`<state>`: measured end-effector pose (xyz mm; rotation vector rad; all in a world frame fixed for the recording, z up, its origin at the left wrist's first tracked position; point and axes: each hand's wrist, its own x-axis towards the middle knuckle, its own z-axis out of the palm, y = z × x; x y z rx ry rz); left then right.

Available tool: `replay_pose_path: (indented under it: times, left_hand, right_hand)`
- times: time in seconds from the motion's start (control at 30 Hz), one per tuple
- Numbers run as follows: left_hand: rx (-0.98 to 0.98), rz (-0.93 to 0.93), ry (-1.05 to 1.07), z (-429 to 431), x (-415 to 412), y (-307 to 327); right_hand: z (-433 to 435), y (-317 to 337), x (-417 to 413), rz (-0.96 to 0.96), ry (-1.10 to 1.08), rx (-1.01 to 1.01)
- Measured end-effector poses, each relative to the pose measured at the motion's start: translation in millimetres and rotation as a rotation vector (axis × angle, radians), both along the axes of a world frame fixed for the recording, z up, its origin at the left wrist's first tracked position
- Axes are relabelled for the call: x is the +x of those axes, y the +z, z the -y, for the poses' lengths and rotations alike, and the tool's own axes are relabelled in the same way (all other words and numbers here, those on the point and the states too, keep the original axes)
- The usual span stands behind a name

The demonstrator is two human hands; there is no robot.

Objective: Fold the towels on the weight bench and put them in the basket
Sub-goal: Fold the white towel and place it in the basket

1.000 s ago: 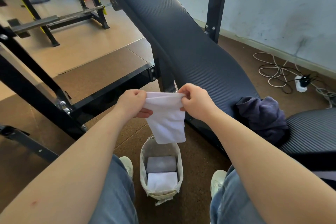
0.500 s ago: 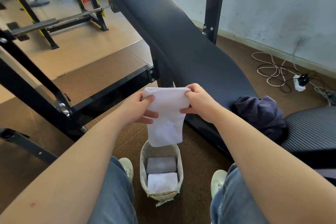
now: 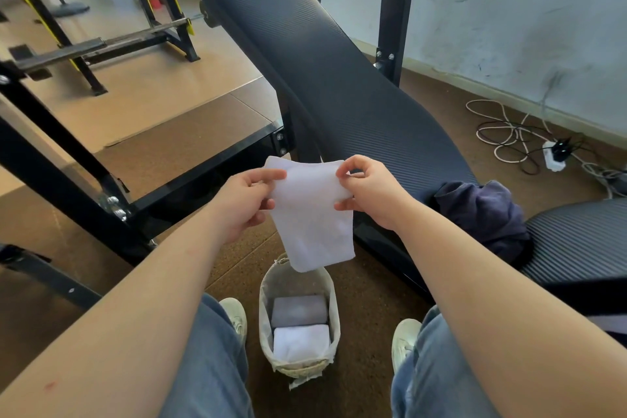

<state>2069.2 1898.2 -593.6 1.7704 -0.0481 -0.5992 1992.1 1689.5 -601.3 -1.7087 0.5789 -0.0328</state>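
Purple towel point(image 3: 481, 214) lies crumpled on the bench point(image 3: 339, 78), power strip point(image 3: 553, 155) beyond.

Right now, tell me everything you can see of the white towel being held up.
The white towel is plain, soft-looking cloth, already folded into a narrow panel. It hangs upright in the air. The left hand pinches its upper left corner, the right hand its upper right. Its free lower edge hangs over the far rim of the basket; contact there cannot be told.
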Motion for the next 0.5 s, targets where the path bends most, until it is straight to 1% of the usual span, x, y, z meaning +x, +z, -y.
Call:
replay_pose_path:
  times: [0.1, 0.2, 0.27, 0.33, 0.37, 0.43, 0.5]
  left_hand:
    - [0.132, 0.159, -0.075, 0.4, 2.2, -2.9]
    - [0.269, 0.317, -0.223, -0.5, -0.4, -5.4]
    - [0.459, 0.422, -0.312, -1.3, -0.3, -10.1]
    - [0.624, 0.52, -0.354, 0.0, 0.5, -15.0]
    - [0.64, 0.56, -0.348, 0.8, 0.9, -16.9]
    - [0.61, 0.613, -0.292, 1.8, 1.4, -20.1]
    - [0.605, 0.631, -0.227, 2.8, 0.7, -21.7]
  right_hand:
    - [1.2, 2.1, -1.8, 0.013, 0.093, -0.069]
    - [2.1, -0.9, -5.1, -0.01, 0.243, -0.305]
    - [-0.6, -4.5, -5.5, -0.009, 0.278, -0.475]
    - [-1.9, -7.0, -6.0, 0.025, 0.266, -0.563]
    - [-1.9, -7.3, -6.5, 0.042, 0.255, -0.582]
    - [-1.2, -7.1, -7.4, 0.067, 0.238, -0.608]
    - [-1.9, -5.7, -8.5, 0.067, 0.237, -0.623]
